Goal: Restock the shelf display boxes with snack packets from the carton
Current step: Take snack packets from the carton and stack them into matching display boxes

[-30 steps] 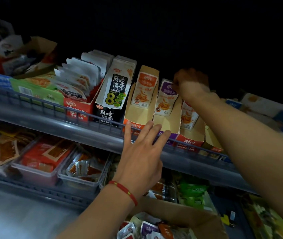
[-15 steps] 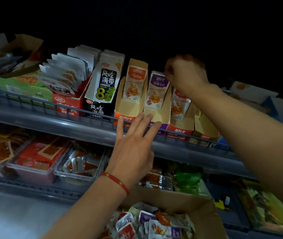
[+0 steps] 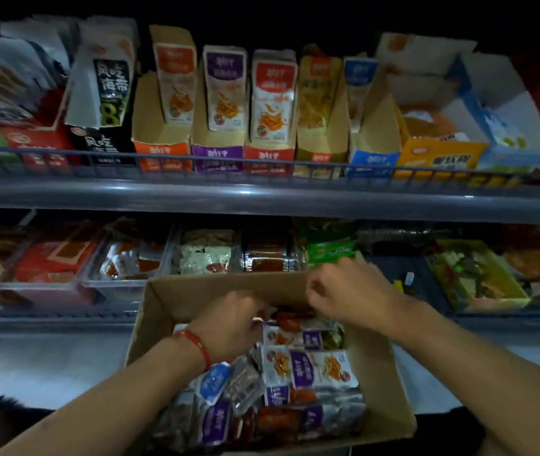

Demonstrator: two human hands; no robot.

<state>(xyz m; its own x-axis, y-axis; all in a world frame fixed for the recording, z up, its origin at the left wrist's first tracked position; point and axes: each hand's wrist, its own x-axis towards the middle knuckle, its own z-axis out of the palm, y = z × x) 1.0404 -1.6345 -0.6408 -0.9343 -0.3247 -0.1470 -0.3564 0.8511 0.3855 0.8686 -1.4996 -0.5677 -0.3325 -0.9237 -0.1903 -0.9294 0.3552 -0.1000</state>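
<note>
With both hands down in carton point(image 3: 163, 311) among packets point(image 3: 308, 366), mid-pick: left point(image 3: 232, 324) and right point(image 3: 347, 294) fingers curled, grip unclear; next, pinch one packet, lift to matching shelf box point(image 3: 217, 139).

The upper shelf point(image 3: 262, 195) carries a row of display boxes point(image 3: 217, 139) standing behind its wire rail point(image 3: 262, 161).

Dim light, black above. Grey metal shelf rail point(image 3: 262, 195) spans 9 to 3 o'clock; pale floor point(image 3: 48, 366) at 8.
</note>
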